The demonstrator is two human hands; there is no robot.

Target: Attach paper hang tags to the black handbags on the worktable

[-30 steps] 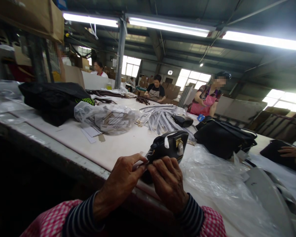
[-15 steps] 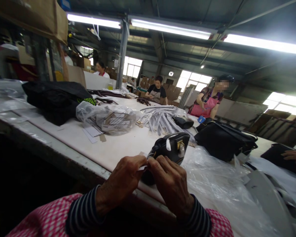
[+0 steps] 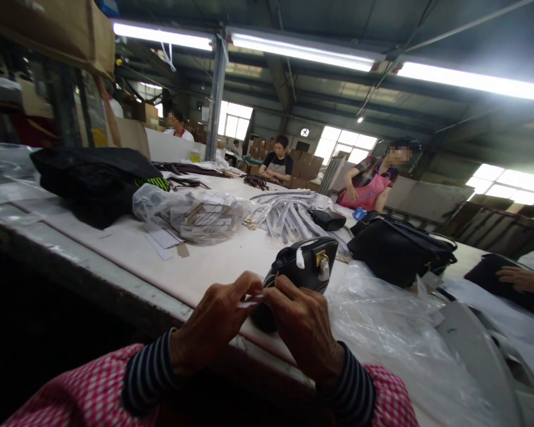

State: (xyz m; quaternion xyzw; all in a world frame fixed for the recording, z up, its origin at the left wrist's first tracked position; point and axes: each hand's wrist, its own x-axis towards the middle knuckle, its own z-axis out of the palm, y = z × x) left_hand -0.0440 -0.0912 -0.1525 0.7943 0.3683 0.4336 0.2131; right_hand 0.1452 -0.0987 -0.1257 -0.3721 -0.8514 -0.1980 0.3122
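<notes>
A small black handbag (image 3: 289,267) with a gold clasp, partly wrapped in white, stands on the table just beyond my hands. My left hand (image 3: 216,311) is closed, pinching a small white slip (image 3: 249,300) between thumb and forefinger. Close beside it, my right hand (image 3: 300,326) has its fingers curled and pinched at the near side of the handbag. Its fingertips almost meet those of my left hand. What lies between the right fingertips is too small and covered to make out.
Clear plastic sheeting (image 3: 382,326) lies to the right, with a larger black bag (image 3: 400,246) behind it. Plastic-wrapped straps (image 3: 285,216), a plastic bag of cards (image 3: 204,216) and a black cloth bundle (image 3: 89,178) lie farther back. A co-worker's hand (image 3: 523,279) rests at the far right.
My hands have shifted slightly, and a gap shows between my left thumb and forefinger with the white slip below. A co-worker in a pink apron across the table has lowered an arm.
</notes>
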